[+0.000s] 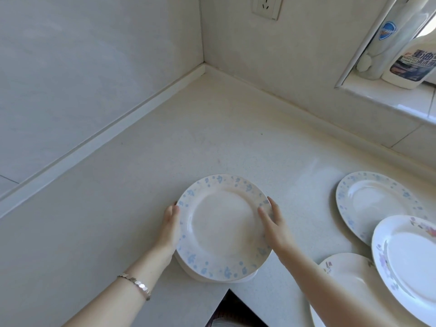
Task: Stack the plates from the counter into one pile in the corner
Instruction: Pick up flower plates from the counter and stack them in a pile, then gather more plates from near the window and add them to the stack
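A small stack of plates, its top one white with a blue flower rim, sits near the counter's inner front edge. My left hand grips its left rim and my right hand grips its right rim. A second blue-rimmed plate lies to the right. A white plate with purple flowers overlaps it, and another floral plate lies partly under my right forearm. The counter corner lies far ahead.
The pale counter meets two tiled walls at the corner. A wall socket is above. Cleaner bottles stand on a window sill at the upper right. The counter's front edge cuts in below the stack.
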A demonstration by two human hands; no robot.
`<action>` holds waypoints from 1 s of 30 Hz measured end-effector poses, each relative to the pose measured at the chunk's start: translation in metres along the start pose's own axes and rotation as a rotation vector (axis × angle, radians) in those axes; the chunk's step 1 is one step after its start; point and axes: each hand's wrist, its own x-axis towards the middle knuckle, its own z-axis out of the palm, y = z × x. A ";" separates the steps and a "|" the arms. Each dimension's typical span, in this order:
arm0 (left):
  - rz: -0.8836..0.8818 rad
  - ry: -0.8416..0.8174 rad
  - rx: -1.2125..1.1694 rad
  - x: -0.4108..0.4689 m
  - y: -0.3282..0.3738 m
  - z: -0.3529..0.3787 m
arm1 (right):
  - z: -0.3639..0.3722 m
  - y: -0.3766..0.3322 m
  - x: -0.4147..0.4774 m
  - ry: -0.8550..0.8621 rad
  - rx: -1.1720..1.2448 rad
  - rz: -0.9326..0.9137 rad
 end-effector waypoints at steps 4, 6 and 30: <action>-0.064 -0.031 -0.114 0.008 -0.008 0.001 | 0.003 0.009 0.001 -0.034 0.355 0.094; -0.053 -0.053 -0.104 0.009 -0.010 0.000 | 0.003 0.013 0.001 -0.042 0.375 0.094; 0.668 -0.520 0.787 -0.051 0.092 0.151 | -0.129 0.010 -0.054 0.228 0.014 0.093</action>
